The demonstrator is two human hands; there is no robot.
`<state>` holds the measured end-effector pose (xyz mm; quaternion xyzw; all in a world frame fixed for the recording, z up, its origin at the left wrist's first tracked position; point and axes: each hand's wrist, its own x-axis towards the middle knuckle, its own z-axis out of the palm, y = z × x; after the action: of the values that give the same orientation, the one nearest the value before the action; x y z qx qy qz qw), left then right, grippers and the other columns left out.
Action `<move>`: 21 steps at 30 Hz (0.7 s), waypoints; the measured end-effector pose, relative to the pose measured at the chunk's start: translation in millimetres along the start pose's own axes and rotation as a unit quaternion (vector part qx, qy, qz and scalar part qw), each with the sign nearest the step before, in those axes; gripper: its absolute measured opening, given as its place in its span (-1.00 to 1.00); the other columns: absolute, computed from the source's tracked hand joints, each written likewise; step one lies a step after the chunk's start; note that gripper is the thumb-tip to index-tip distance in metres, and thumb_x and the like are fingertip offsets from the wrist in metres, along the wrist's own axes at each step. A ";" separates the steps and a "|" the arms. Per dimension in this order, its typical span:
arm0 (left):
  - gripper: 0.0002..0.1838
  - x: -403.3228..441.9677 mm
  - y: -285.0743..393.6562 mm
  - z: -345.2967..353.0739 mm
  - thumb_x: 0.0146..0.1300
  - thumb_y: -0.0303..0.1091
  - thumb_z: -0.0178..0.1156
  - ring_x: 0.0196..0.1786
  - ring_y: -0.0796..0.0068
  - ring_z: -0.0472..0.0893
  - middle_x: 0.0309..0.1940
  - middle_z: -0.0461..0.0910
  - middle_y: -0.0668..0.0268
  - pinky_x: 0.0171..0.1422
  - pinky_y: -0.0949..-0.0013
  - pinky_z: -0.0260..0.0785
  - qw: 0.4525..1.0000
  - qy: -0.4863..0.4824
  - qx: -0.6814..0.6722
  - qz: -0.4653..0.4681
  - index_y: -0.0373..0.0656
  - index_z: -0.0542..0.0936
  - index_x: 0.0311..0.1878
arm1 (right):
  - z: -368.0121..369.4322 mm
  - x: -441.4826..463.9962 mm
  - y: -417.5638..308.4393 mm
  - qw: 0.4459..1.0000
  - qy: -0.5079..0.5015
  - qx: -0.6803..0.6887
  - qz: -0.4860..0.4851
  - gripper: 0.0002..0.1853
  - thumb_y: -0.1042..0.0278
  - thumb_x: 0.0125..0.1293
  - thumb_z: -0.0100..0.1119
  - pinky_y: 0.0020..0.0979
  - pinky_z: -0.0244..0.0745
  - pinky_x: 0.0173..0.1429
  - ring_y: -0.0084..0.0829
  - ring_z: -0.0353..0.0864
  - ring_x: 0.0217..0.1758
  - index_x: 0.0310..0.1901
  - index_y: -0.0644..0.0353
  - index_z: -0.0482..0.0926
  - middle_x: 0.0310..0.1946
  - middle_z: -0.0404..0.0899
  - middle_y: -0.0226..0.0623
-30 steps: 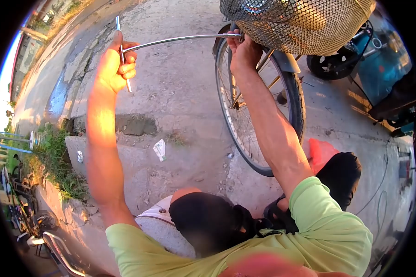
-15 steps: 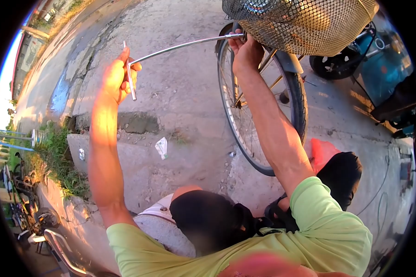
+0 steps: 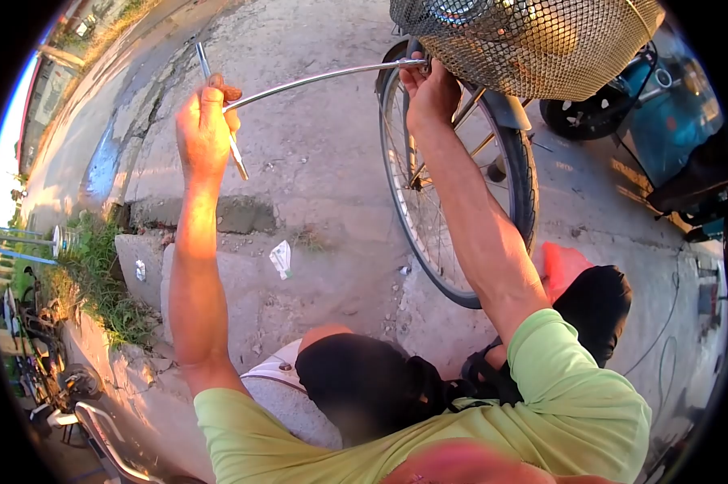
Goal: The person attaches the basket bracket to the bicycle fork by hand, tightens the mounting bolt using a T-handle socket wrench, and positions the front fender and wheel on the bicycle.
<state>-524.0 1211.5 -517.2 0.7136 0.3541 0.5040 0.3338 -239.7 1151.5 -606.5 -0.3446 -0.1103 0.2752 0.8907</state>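
My left hand (image 3: 203, 129) is closed around the crossbar of a T-handle socket wrench (image 3: 315, 77), out to the left. The wrench's long chrome shaft runs right, looking bowed in this wide view, to the bicycle just under its basket. At that end my right hand (image 3: 433, 95) pinches the socket tip, steadying it against the bicycle's frame. What the tip sits on is hidden by my fingers and the basket. Below that hand stands the bicycle wheel (image 3: 528, 189) with its spokes and dark mudguard. The wire mesh basket (image 3: 533, 52) overhangs my right hand.
A teal vehicle (image 3: 671, 97) stands at the right. My knees in black (image 3: 356, 383) are bent below, with a white rounded seat (image 3: 287, 395) under me. White litter (image 3: 281, 260) lies on the concrete. Grass (image 3: 102, 282) and parked bikes (image 3: 37, 347) are at the left.
My left hand has turned the crossbar, whose upper end now tilts further left and sticks out higher. My right hand stays at the socket end.
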 end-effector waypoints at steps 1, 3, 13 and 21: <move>-0.40 2.0 -4.6 -1.9 0.51 0.11 -0.01 -0.63 0.59 0.39 -0.68 0.45 0.36 -0.54 0.44 0.17 1.000 -0.014 -0.006 -0.021 -0.35 0.61 -0.30 | 0.4 -1.6 -1.3 1.000 -0.005 0.001 -0.003 -0.58 0.09 0.48 0.10 -0.35 0.67 -0.06 -0.32 0.67 -0.10 0.22 0.13 0.35 -0.03 0.60 -0.17; -0.39 3.6 -4.0 -1.2 0.51 0.11 -0.02 -0.67 0.59 0.34 -0.72 0.39 0.37 -0.56 0.45 0.13 0.997 -0.017 -0.029 -0.063 -0.33 0.59 -0.34 | 1.9 -2.7 -3.9 1.000 -0.012 0.007 -0.007 -0.57 0.10 0.48 0.10 -0.34 0.68 -0.05 -0.30 0.67 -0.09 0.22 0.15 0.34 -0.03 0.58 -0.15; -0.47 19.7 -4.6 2.7 0.51 0.06 -0.03 -0.80 0.58 0.15 -0.79 0.25 0.42 -0.71 0.40 -0.09 0.970 -0.036 -0.162 -0.179 -0.28 0.52 -0.34 | 7.1 -4.2 -8.5 0.999 -0.021 0.000 -0.040 -0.59 0.17 0.48 0.09 -0.29 0.71 0.00 -0.23 0.69 -0.08 0.22 0.18 0.33 -0.05 0.54 -0.15; -0.52 12.8 -7.7 4.0 0.51 0.03 -0.01 -0.81 0.55 0.15 -0.78 0.28 0.40 -0.71 0.39 -0.09 0.934 -0.023 -0.185 -0.306 -0.24 0.51 -0.32 | 4.9 -6.2 -3.9 0.998 -0.017 0.052 -0.037 -0.65 0.20 0.48 0.02 -0.24 0.70 0.03 -0.18 0.70 -0.04 0.18 0.17 0.37 -0.02 0.58 -0.14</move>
<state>-518.4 1225.8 -518.5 0.5080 0.4481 0.4171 0.6060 -245.0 1148.3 -600.3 -0.2893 -0.1236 0.2534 0.9148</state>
